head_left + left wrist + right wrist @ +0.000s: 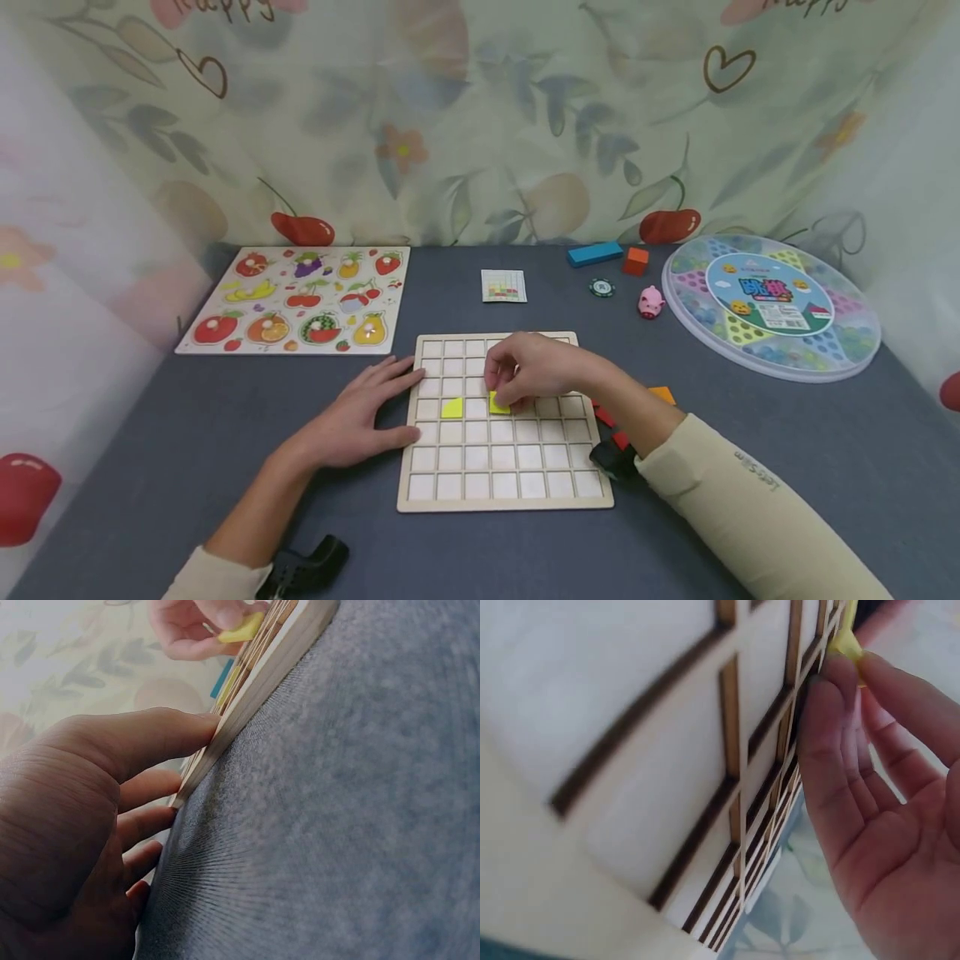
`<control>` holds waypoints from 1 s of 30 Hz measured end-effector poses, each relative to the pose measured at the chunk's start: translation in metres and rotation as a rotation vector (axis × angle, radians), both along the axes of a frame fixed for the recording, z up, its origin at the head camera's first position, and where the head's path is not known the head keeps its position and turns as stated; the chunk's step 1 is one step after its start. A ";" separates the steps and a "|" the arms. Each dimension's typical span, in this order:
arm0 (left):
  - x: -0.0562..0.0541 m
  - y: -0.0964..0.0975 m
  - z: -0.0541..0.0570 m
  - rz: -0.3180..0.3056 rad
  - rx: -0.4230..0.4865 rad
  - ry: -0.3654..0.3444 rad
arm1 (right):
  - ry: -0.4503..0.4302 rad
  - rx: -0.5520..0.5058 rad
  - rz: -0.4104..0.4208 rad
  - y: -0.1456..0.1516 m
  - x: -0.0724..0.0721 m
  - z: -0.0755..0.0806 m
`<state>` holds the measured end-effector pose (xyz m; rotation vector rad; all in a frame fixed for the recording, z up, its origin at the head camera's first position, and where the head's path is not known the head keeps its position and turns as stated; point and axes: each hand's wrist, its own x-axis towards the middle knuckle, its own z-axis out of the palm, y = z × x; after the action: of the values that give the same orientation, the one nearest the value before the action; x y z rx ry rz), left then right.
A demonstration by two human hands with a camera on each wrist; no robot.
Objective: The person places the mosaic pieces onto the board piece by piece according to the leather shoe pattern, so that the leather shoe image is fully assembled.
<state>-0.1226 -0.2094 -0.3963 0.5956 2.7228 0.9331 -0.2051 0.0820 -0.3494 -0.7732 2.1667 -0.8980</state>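
Note:
A wooden grid board [506, 505] lies on the dark table, its cells showing white bases. My left hand [356, 417] rests at the board's left edge, fingers spread and extended; in the left wrist view its thumb [169, 731] touches the rim. Over the middle of the grid, my right hand [540, 367] pinches a yellow tile [497, 404] between thumb and fingers. The same tile [846, 645] shows at the fingertips in the right wrist view. Another yellow tile [452, 408], its upper left corner slanted or rounded, lies in a cell to the left.
Orange pieces [663, 395] and red pieces [620, 439] lie partly hidden by the right forearm. Behind the board are a fruit puzzle board [337, 321], a small printed card [504, 286], a blue block [595, 254], an orange block [636, 261], a poker chip [602, 287], a pink pig [651, 302] and a round game box [855, 333].

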 end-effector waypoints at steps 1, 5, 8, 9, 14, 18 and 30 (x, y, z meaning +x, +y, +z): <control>0.000 0.000 0.000 0.000 0.001 0.001 | 0.000 0.009 0.002 -0.001 0.001 0.000; 0.000 0.001 0.000 0.001 0.001 0.002 | 0.015 0.040 0.004 -0.003 0.002 0.000; 0.000 0.001 0.000 0.002 0.001 0.001 | 0.035 0.057 0.001 -0.004 0.003 -0.001; 0.001 0.001 0.000 0.003 0.002 0.002 | 0.043 0.061 0.000 -0.005 0.003 -0.001; 0.001 0.002 0.001 0.001 0.004 0.006 | 0.076 0.080 -0.021 -0.007 0.007 0.000; 0.001 0.001 0.000 0.001 0.003 0.009 | 0.105 0.093 -0.033 -0.010 0.010 0.001; 0.001 0.001 -0.001 0.005 -0.002 0.003 | 0.113 0.057 0.022 0.006 0.006 0.007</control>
<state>-0.1217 -0.2085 -0.3970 0.5905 2.7291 0.9320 -0.1995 0.0884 -0.3421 -0.8360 2.2677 -0.7954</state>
